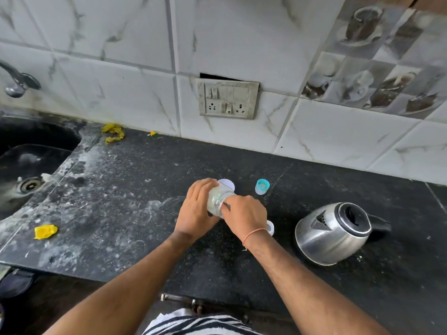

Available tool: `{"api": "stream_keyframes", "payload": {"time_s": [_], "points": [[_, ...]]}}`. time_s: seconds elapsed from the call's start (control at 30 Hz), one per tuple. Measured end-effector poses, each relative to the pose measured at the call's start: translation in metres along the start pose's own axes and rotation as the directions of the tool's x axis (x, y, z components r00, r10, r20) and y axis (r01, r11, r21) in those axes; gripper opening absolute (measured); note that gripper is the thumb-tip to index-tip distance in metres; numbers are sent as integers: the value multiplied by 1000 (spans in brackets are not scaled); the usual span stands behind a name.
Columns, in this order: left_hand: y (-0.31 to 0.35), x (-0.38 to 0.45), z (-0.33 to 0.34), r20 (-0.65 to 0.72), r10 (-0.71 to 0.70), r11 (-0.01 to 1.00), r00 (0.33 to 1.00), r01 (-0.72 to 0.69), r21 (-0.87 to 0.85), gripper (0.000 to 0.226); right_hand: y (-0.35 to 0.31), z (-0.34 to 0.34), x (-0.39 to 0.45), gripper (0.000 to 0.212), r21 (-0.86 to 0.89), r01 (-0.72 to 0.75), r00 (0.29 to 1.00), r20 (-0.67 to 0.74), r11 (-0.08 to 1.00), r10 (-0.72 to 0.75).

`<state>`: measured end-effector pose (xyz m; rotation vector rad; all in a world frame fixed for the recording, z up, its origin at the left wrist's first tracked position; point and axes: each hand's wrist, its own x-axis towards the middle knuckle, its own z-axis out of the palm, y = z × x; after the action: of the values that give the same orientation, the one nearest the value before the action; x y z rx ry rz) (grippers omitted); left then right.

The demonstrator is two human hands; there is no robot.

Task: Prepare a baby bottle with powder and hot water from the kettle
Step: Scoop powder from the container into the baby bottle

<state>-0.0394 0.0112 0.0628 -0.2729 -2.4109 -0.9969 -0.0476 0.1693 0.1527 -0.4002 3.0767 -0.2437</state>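
Left hand (197, 209) grips clear jar (219, 199), tilted above black counter (121, 213) — right hand (244, 213) pinches something thin at its mouth, perhaps spoon. Teal-ringed bottle top (262, 186) nearby; steel kettle (331, 234) well right.

Both hands meet at a tilted clear jar (219, 200) over the counter (125, 204) — left hand (197, 209) grips it, right hand (244, 213) at its mouth. Kettle (332, 234) stands to the right.

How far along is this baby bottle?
Early on. The left hand grips a tilted clear jar while the right hand works a thin tool at its mouth. The teal bottle cap sits apart. The kettle stands untouched, so pouring remains.
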Motion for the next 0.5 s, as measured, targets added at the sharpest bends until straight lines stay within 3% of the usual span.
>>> {"api": "stream_keyframes", "payload": {"time_s": [0.17,0.3,0.4,0.5], "points": [[7,2,8,6,40,999,999,-40,16,77,3,-3,5,30,41,-168,979,126,985,162],[6,-2,8,19,7,1000,1000,-7,17,81,5,0,10,24,91,-208,966,177,974,190],[2,-6,6,24,-35,999,999,35,-11,82,2,2,9,20,150,-195,976,130,969,176],[-3,-6,2,39,-90,995,995,92,-44,85,2,6,6,27,126,-119,992,-18,985,123]]}}
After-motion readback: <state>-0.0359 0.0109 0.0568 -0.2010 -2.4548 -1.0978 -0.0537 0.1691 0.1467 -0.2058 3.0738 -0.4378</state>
